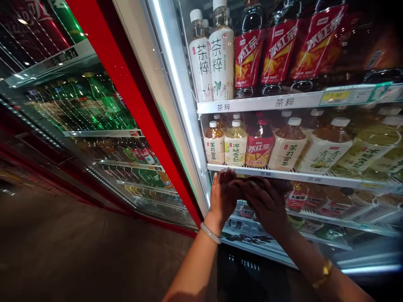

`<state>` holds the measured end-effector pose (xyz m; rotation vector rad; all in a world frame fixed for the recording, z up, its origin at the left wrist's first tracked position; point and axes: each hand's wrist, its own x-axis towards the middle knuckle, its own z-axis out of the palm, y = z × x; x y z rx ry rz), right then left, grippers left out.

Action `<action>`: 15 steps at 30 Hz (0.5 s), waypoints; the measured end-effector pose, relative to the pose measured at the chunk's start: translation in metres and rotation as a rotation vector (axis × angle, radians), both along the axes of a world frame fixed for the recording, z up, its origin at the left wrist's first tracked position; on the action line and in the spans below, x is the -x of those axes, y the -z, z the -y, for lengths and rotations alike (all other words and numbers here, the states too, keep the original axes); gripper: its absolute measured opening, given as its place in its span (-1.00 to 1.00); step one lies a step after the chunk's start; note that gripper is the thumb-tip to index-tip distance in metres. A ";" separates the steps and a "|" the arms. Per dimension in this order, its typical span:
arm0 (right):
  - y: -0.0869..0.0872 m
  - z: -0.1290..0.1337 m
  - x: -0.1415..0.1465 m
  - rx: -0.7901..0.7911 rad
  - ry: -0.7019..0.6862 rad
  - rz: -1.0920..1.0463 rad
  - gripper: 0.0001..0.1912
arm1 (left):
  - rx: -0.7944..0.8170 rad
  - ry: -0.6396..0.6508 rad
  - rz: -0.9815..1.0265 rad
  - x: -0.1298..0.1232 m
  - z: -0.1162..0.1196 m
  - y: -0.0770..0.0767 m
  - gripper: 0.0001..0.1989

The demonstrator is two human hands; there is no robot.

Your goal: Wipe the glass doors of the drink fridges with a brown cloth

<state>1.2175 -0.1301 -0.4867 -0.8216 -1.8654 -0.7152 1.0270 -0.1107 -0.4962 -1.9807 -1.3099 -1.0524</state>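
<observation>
My left hand (224, 195) is raised in front of the open-fronted view of the drinks shelves, fingers stretched upward just below the middle shelf edge. A pale bangle circles that wrist. My right hand (266, 203) is close beside it, its fingers bent toward the left hand over a dark, elongated shape (285, 186) in deep shade. What that shape is, I cannot make out. Just above the hands stand a small jasmine tea bottle (214, 147), a pale yellow pear drink bottle (236, 147) and a red-labelled iced tea bottle (260, 147).
Tall white bottles (222, 63) and red-labelled iced tea bottles (280, 54) fill the upper shelf. More drinks (297, 197) stand below. A red door frame (135, 100) separates this cooler from another with green bottles (100, 96). Dark floor (94, 251) lies at lower left.
</observation>
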 end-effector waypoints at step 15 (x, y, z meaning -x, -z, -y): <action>-0.009 -0.010 0.010 -0.006 -0.117 -0.097 -0.47 | -0.041 -0.096 -0.183 0.035 0.006 -0.009 -0.43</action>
